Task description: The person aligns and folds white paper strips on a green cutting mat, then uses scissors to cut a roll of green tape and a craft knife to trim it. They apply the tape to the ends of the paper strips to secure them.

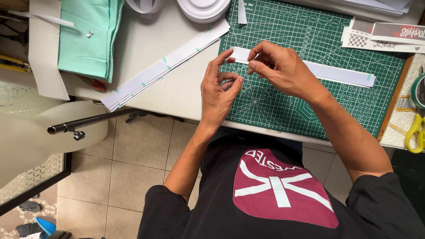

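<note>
A long white paper strip lies across a green cutting mat, running from the upper middle toward the right. My right hand pinches the strip's left end with thumb and fingers. My left hand is raised just left of it, index finger touching the same end, the other fingers curled. The strip's left tip is mostly hidden between the two hands.
A stack of long white strips with small green marks lies diagonally on the white table. Mint fabric sits at upper left, tape rolls at top, yellow-handled scissors at right. A black rod juts below the table.
</note>
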